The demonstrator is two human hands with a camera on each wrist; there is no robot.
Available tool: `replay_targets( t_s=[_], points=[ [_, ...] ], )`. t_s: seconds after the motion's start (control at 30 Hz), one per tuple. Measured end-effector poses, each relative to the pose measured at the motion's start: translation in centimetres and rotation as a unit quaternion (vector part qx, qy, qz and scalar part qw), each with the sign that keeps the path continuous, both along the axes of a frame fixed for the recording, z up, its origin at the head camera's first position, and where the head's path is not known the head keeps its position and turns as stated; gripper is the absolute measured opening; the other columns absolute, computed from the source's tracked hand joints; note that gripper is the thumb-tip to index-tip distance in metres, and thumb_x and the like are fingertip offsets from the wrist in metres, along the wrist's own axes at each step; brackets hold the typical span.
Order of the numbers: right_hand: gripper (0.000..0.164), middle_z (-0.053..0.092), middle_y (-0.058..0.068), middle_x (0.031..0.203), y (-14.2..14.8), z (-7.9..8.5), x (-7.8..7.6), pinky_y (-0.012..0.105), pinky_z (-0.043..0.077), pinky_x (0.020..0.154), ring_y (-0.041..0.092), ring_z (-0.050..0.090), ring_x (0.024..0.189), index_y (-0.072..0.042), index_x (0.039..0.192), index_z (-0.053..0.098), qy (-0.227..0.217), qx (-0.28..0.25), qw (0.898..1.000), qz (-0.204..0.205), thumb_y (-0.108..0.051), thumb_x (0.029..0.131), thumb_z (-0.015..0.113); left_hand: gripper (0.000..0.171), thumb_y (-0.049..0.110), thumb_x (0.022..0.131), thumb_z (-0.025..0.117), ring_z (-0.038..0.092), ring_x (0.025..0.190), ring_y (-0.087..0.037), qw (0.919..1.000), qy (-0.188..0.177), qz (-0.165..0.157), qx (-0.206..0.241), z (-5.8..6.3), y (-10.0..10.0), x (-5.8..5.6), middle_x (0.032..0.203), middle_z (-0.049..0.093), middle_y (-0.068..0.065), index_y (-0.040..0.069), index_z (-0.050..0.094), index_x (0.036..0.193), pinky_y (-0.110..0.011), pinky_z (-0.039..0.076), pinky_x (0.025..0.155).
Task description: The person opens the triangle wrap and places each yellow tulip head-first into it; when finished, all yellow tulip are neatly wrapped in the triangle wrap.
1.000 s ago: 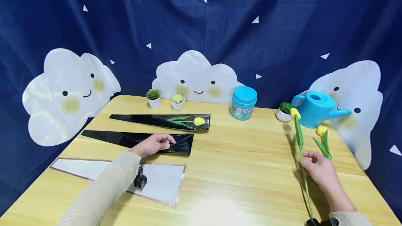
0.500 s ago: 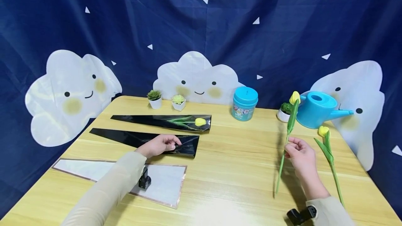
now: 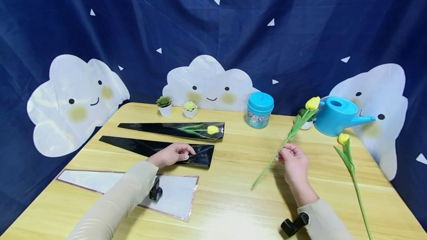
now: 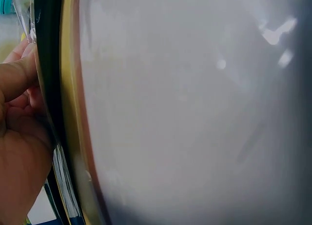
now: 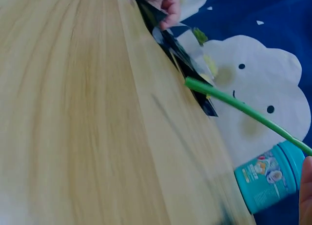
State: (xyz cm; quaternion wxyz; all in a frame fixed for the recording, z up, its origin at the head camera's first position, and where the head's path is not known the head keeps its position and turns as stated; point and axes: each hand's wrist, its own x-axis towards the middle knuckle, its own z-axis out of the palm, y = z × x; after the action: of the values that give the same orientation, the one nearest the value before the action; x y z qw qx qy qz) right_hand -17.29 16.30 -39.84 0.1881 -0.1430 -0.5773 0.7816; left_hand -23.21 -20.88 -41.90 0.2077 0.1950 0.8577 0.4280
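Note:
My right hand (image 3: 295, 164) pinches an artificial yellow tulip (image 3: 295, 129) by its green stem, bloom up and to the right. The stem's bare lower end points left and down toward the table's middle; in the right wrist view the stem (image 5: 243, 108) crosses toward the sleeves. My left hand (image 3: 173, 154) pinches the clear film near the wide end of a black flower sleeve (image 3: 130, 146). In the left wrist view thumb and fingers (image 4: 19, 73) grip the film's edge. Behind it lies another black sleeve (image 3: 150, 125) with a yellow tulip (image 3: 212, 130) inside.
A pale sleeve (image 3: 175, 193) lies under my left forearm. Another tulip (image 3: 354, 175) rests at the right. Along the back stand two small potted succulents (image 3: 164, 108), a blue tub (image 3: 259, 110), a third succulent pot partly hidden by the held tulip, and a blue watering can (image 3: 335, 117).
My right hand has carried the tulip leftward from beside the other tulip, and the stem has tilted, its lower end swinging left. My left hand and the black sleeve have shifted slightly right.

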Motion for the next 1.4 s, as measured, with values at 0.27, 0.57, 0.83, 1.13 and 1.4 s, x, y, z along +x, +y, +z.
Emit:
replay_targets(
  t_s=[0.27, 0.57, 0.83, 1.13, 1.4],
  points=[
    [0.019, 0.053, -0.003, 0.057, -2.2, -0.2, -0.7, 0.02, 0.051, 0.051, 0.006, 0.057, 0.049, -0.004, 0.074, 0.046, 0.006, -0.054, 0.998, 0.012, 0.015, 0.079, 0.046, 0.022, 0.0, 0.093, 0.05, 0.043, 0.068, -0.017, 1.0, -0.005, 0.003, -0.002, -0.1, 0.1, -0.2, 0.076, 0.047, -0.002, 0.007, 0.063, 0.11, -0.03, 0.037, 0.07],
    [0.017, 0.055, -0.003, 0.054, -5.2, -1.8, -1.1, 0.021, 0.052, 0.053, 0.006, 0.059, 0.049, -0.002, 0.075, 0.042, 0.004, -0.073, 0.997, 0.007, 0.014, 0.077, 0.045, 0.024, 0.0, 0.094, 0.048, 0.045, 0.072, -0.018, 0.9999, -0.01, 0.001, -0.001, -0.4, 0.1, -0.1, 0.077, 0.049, -0.003, 0.008, 0.062, 0.113, -0.032, 0.037, 0.073],
    [0.016, 0.056, -0.001, 0.056, -7.1, -3.1, -1.5, 0.021, 0.052, 0.053, 0.006, 0.059, 0.05, -0.002, 0.079, 0.041, -0.032, -0.094, 0.995, 0.01, 0.012, 0.075, 0.046, 0.027, 0.0, 0.095, 0.046, 0.04, 0.068, -0.017, 0.9999, -0.015, -0.005, 0.002, -0.2, 0.0, -0.2, 0.077, 0.044, -0.003, 0.007, 0.06, 0.117, -0.032, 0.035, 0.072],
    [0.018, 0.055, -0.001, 0.057, -7.5, -3.5, -1.6, 0.021, 0.052, 0.053, 0.006, 0.058, 0.05, -0.003, 0.084, 0.041, -0.049, -0.098, 0.994, 0.005, 0.012, 0.073, 0.045, 0.027, 0.0, 0.095, 0.046, 0.038, 0.067, -0.017, 0.9996, -0.011, -0.017, 0.019, -0.4, 0.0, -0.3, 0.078, 0.043, -0.004, 0.006, 0.059, 0.118, -0.031, 0.035, 0.068],
    [0.017, 0.052, 0.001, 0.059, -6.9, -3.1, -1.5, 0.019, 0.049, 0.049, 0.007, 0.056, 0.048, -0.003, 0.081, 0.038, -0.026, -0.103, 0.994, -0.027, 0.011, 0.074, 0.043, 0.027, 0.0, 0.095, 0.046, 0.038, 0.067, -0.018, 0.9996, -0.016, -0.012, 0.018, -0.5, -0.2, -0.4, 0.077, 0.043, -0.004, 0.006, 0.059, 0.118, -0.032, 0.034, 0.069]
  ],
)
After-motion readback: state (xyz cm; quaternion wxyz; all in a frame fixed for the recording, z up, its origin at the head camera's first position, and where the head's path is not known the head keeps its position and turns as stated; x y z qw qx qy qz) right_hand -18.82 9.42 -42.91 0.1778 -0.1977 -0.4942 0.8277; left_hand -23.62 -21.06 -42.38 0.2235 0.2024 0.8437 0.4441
